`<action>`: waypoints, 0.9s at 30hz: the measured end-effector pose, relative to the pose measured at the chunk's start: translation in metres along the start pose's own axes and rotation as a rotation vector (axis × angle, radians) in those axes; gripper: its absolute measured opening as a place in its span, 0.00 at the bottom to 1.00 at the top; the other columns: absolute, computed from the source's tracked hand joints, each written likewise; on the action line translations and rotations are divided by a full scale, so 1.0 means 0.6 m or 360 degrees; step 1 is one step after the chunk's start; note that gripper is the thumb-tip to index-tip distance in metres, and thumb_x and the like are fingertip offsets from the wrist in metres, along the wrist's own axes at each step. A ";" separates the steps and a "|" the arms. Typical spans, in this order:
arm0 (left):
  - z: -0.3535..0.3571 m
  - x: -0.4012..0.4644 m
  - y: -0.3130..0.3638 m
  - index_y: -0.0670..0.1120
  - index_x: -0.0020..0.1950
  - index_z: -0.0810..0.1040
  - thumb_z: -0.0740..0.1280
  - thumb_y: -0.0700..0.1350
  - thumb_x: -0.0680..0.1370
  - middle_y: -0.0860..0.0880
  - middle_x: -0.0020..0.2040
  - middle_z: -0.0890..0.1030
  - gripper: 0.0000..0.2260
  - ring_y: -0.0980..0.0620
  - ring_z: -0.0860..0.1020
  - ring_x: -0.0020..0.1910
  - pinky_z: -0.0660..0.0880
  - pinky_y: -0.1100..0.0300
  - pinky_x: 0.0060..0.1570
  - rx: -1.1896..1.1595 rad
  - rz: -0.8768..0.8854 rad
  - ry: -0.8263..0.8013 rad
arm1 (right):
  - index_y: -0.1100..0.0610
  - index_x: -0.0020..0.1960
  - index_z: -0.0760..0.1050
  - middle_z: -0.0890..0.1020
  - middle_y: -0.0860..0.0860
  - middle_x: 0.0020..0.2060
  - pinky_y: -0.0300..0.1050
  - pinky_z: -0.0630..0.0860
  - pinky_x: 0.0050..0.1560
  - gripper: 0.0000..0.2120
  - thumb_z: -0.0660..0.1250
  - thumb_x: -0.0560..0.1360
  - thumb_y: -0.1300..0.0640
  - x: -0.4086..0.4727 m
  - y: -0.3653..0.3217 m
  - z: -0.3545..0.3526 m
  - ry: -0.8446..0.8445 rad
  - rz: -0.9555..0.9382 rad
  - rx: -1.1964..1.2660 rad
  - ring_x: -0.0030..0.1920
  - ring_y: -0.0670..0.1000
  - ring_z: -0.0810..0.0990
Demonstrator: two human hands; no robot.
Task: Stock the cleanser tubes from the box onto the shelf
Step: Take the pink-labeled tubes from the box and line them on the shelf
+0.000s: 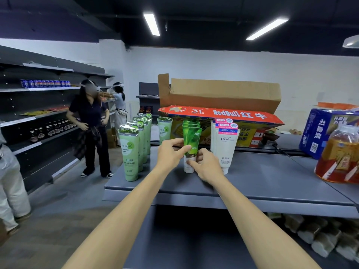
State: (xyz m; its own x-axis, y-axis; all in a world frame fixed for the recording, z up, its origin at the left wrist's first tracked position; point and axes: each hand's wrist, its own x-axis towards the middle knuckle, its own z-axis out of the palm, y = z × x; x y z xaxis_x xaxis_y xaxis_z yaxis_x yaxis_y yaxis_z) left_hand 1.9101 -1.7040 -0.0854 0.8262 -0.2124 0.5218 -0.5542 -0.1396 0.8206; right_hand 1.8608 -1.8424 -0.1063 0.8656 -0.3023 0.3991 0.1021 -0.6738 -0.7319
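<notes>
2 hands [189, 158] pinching upright green cleanser tube [191, 141] between them, on shelf [262, 177]

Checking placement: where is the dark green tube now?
Upright at shelf centre, gripped by both hands, left and right, between pale green tubes and white tubes.

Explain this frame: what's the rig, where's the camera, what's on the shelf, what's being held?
There is no robot: a person works bare-handed, and the single picture comes from a wide-angle camera on their head, looking forward and down. Both forearms reach onto a grey shelf. The left hand and right hand both grip the front green tube, which stands upright on its cap at the head of a row. Left of it stands a row of pale green tubes, right of it white tubes. Behind them sits an open cardboard box. Other people stand by the shelving at left.
</notes>
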 end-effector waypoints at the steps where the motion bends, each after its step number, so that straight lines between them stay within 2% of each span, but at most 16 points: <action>1: 0.000 0.000 0.000 0.52 0.51 0.85 0.74 0.45 0.75 0.53 0.43 0.86 0.06 0.51 0.85 0.45 0.82 0.46 0.50 0.0002 -0.0004 0.0004 | 0.55 0.49 0.72 0.81 0.47 0.40 0.45 0.77 0.45 0.12 0.75 0.73 0.53 0.001 0.001 0.000 0.0002 0.0004 -0.0009 0.43 0.50 0.81; 10: 0.004 -0.005 0.003 0.47 0.51 0.84 0.75 0.46 0.74 0.51 0.44 0.86 0.07 0.54 0.84 0.45 0.82 0.50 0.51 0.0041 -0.0057 0.0071 | 0.53 0.52 0.72 0.83 0.51 0.46 0.55 0.79 0.53 0.13 0.72 0.74 0.49 -0.001 -0.007 0.002 -0.0041 0.0056 -0.0099 0.48 0.53 0.81; 12: 0.006 -0.012 0.007 0.45 0.51 0.84 0.76 0.46 0.74 0.49 0.46 0.85 0.08 0.55 0.83 0.45 0.81 0.58 0.51 0.0041 -0.0067 0.0113 | 0.54 0.53 0.72 0.83 0.51 0.47 0.54 0.78 0.53 0.14 0.72 0.73 0.49 -0.004 -0.012 0.001 -0.0052 0.0083 -0.0139 0.49 0.54 0.81; 14: 0.007 -0.021 0.012 0.43 0.54 0.83 0.76 0.46 0.74 0.49 0.48 0.85 0.11 0.59 0.81 0.44 0.77 0.69 0.47 0.0061 -0.0053 0.0136 | 0.54 0.53 0.72 0.82 0.51 0.47 0.51 0.77 0.51 0.14 0.72 0.73 0.49 -0.011 -0.017 -0.001 -0.0054 0.0114 -0.0164 0.50 0.53 0.80; 16: 0.007 -0.025 0.015 0.43 0.55 0.82 0.76 0.45 0.74 0.50 0.48 0.84 0.12 0.63 0.79 0.43 0.74 0.74 0.43 0.0096 -0.0045 0.0154 | 0.56 0.53 0.72 0.83 0.52 0.49 0.49 0.77 0.52 0.16 0.73 0.73 0.50 -0.017 -0.017 -0.001 -0.0068 0.0140 -0.0204 0.51 0.54 0.80; 20: -0.003 -0.032 0.023 0.44 0.58 0.80 0.77 0.48 0.73 0.49 0.52 0.83 0.16 0.58 0.81 0.44 0.77 0.65 0.49 0.0176 -0.0094 0.0216 | 0.57 0.54 0.72 0.83 0.54 0.51 0.51 0.77 0.54 0.19 0.75 0.71 0.50 -0.029 -0.018 -0.007 -0.0113 0.0165 -0.0248 0.54 0.56 0.80; 24: -0.019 -0.046 0.040 0.43 0.59 0.80 0.76 0.49 0.73 0.49 0.52 0.82 0.18 0.63 0.78 0.40 0.70 0.78 0.39 0.0303 -0.0075 0.0255 | 0.58 0.54 0.71 0.82 0.55 0.52 0.50 0.76 0.52 0.21 0.76 0.70 0.49 -0.041 -0.029 -0.020 -0.0115 0.0157 -0.0281 0.54 0.57 0.79; 27: -0.025 -0.058 0.054 0.43 0.59 0.81 0.76 0.49 0.73 0.48 0.51 0.83 0.17 0.59 0.79 0.41 0.69 0.81 0.37 0.0363 -0.0044 0.0269 | 0.57 0.53 0.70 0.82 0.56 0.51 0.50 0.76 0.49 0.21 0.76 0.70 0.48 -0.052 -0.038 -0.030 -0.0116 0.0123 -0.0299 0.53 0.57 0.79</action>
State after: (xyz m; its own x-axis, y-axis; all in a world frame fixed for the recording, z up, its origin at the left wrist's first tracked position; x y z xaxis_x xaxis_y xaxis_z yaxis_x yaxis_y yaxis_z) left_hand 1.8650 -1.6869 -0.0734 0.8358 -0.0442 0.5473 -0.5241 -0.3612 0.7713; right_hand 1.8225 -1.8298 -0.0924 0.9013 -0.3128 0.2997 -0.0532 -0.7665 -0.6401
